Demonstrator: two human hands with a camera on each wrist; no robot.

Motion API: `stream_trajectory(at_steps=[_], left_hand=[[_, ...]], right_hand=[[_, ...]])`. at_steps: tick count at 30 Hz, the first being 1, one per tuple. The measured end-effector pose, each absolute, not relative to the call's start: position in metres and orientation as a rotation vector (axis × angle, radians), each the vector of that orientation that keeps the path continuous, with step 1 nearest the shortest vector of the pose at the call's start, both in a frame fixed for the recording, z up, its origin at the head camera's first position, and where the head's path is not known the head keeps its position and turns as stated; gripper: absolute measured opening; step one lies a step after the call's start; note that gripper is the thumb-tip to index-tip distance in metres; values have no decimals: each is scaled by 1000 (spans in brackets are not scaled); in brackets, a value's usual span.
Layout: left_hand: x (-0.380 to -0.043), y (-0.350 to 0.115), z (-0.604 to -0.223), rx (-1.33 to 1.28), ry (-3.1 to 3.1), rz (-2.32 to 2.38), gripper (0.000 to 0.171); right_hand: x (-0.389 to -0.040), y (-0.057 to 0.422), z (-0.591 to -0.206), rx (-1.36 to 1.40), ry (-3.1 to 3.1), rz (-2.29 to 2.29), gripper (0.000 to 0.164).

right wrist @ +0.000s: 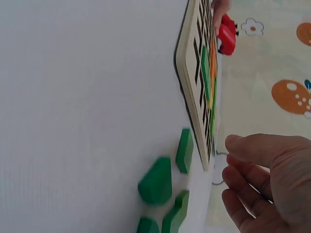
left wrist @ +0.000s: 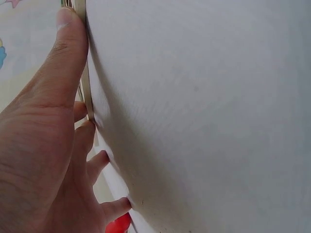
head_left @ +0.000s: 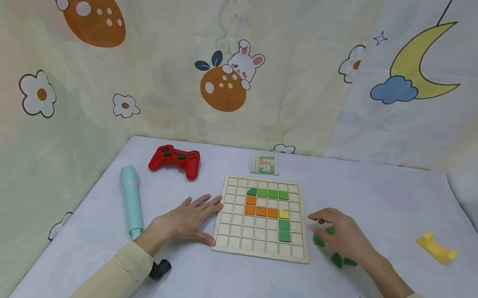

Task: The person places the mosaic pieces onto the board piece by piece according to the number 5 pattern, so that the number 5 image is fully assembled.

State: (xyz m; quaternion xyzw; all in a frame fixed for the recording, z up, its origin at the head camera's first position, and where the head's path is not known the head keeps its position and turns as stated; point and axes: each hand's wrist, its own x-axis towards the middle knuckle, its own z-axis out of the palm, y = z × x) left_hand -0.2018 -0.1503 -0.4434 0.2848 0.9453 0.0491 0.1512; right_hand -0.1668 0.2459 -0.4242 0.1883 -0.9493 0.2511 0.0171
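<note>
One green piece (head_left: 331, 230) peeks past the right hand (head_left: 346, 235).

Board (head_left: 260, 254): cut by the right wrist view's top edge
Green pieces (head_left: 337, 260): one partly covered by the right hand (head_left: 342, 236) in the head view; the lowest blurred and cropped in the right wrist view
Card (head_left: 265, 163): printed design too small to read
Red controller (head_left: 175, 158): a mere patch at the left wrist view's bottom edge
Sleeves (head_left: 112, 277): cut off by the head view's bottom edge
</note>
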Motion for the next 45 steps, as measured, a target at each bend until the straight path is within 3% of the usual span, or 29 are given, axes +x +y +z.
stream_trajectory(at_steps=[14,22,34,45], left_hand=[[-204,-150,-445,817,2699,128,101],[-204,-150,-443,825,2708,114,102],[-202,-149,-444,815,2700,144,101],[-203,-150,-445,825,2709,127,101]], right_hand=[[-166,302,-425,467,-2984,714,34],[-159,304,-436,512,-3022,663,44],[-155,305,-445,507,-2989,662,37],[-161,273,-423,577,-2972,750,38]])
